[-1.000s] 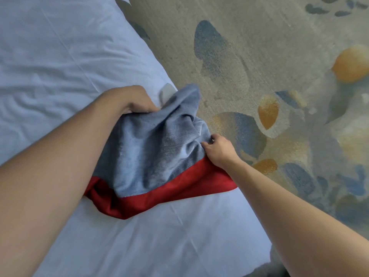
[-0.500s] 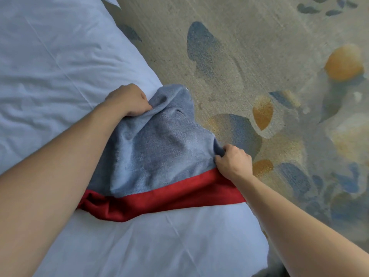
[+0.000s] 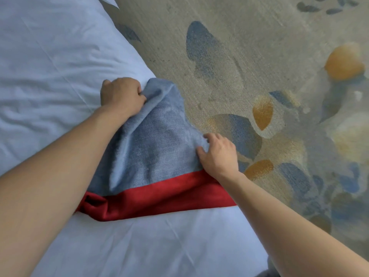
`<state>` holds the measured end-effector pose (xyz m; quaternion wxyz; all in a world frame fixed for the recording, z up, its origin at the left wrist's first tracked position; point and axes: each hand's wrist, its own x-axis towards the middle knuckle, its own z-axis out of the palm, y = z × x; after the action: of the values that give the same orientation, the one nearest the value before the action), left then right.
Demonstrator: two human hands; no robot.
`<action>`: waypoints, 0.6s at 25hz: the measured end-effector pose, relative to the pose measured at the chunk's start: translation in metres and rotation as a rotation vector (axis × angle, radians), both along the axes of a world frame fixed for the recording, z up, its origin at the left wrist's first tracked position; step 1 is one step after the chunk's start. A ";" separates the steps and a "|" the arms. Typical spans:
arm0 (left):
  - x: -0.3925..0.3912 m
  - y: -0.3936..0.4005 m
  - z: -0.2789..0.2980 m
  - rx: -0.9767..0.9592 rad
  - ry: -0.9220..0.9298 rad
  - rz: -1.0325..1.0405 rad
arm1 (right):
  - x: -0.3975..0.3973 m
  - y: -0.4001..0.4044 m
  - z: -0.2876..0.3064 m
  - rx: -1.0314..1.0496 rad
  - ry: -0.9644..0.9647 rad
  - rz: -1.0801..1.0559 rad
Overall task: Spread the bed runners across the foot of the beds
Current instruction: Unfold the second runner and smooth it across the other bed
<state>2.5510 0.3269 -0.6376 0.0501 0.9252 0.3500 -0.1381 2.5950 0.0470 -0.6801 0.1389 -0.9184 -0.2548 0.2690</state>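
Note:
A blue bed runner point(image 3: 157, 148) with a red band along its near side lies at the edge of the white bed point(image 3: 50, 56). My left hand point(image 3: 121, 94) is clenched on the runner's far edge, where the cloth is bunched up. My right hand point(image 3: 218, 154) rests on the runner's right edge at the bed's side, fingers loosely spread and pressing on the cloth. A raised fold runs down the runner beside my left forearm. The red band is crumpled under my left arm.
A beige carpet point(image 3: 249, 56) with blue and orange leaf shapes covers the floor to the right of the bed. The white sheet point(image 3: 159, 242) stretches toward me below the red band. A corner of white cloth point(image 3: 108, 1) shows at the top.
Both hands have moved apart and pulled the runner flatter and wider. My right hand's fist on the edge has loosened into spread fingers. The left hand has shifted farther up the bed.

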 end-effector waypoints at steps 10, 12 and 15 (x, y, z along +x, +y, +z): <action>-0.007 0.028 0.004 0.102 0.015 -0.021 | -0.020 0.019 0.011 0.131 -0.041 0.093; -0.006 0.046 0.005 0.182 0.028 -0.009 | -0.005 0.012 0.010 0.080 -0.114 0.128; 0.001 0.043 0.009 0.148 0.022 -0.048 | 0.016 -0.001 0.011 -0.036 -0.152 0.073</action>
<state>2.5516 0.3702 -0.6284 -0.0255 0.9329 0.3376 -0.1230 2.6113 0.0460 -0.6695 0.0927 -0.9287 -0.2930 0.2078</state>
